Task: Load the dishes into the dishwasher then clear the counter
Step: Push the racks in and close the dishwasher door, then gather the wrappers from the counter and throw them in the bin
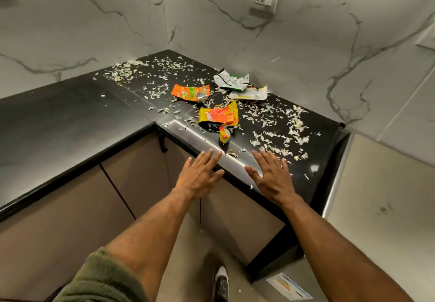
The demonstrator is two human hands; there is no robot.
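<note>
Both arms reach straight out to the black counter. The left hand is spread wide and flat and holds nothing. Its fingertips are at the counter's edge. The right hand is just beside it, also wide, flat and holding nothing. Just past the fingers lies a yellow snack wrapper. Farther off lie an orange wrapper and a crumpled silver wrapper. Little white peel bits lie all around, some right by the right hand.

Open passage over counter left stretch; wrappers, peel scraps litter right stretch; walls close corner
</note>
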